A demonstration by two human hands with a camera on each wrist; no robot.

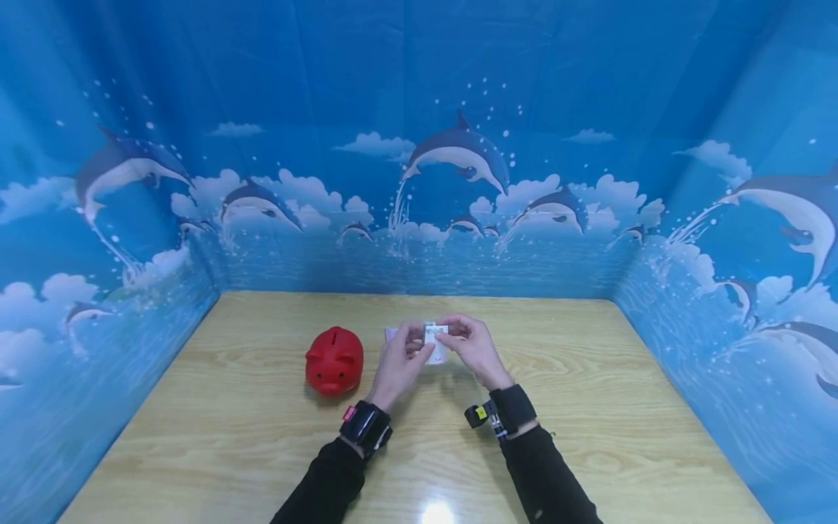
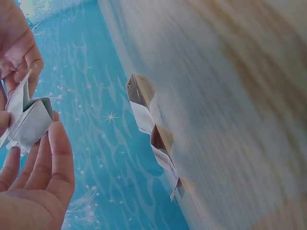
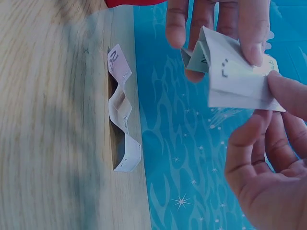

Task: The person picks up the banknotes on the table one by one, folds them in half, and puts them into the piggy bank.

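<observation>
In front of me both hands hold one pale, pleated banknote (image 1: 436, 349) above the table. Its folds stand apart in the left wrist view, and a greenish inner layer shows in the right wrist view. My left hand (image 1: 399, 364) pinches its left side between thumb and fingers. From the other side, the thumb and fingers of my right hand (image 1: 479, 354) grip its edge. A second banknote (image 3: 127, 151), pinkish and creased in a zigzag with "20" on one end, stands on its long edge on the table beyond the hands; the head view shows just a corner.
Left of my left hand stands a red piggy bank (image 1: 334, 362) with a slot in its top. The wood-grain table (image 1: 589, 437) is bordered at the back and sides by a blue dolphin-print curtain (image 1: 327, 167).
</observation>
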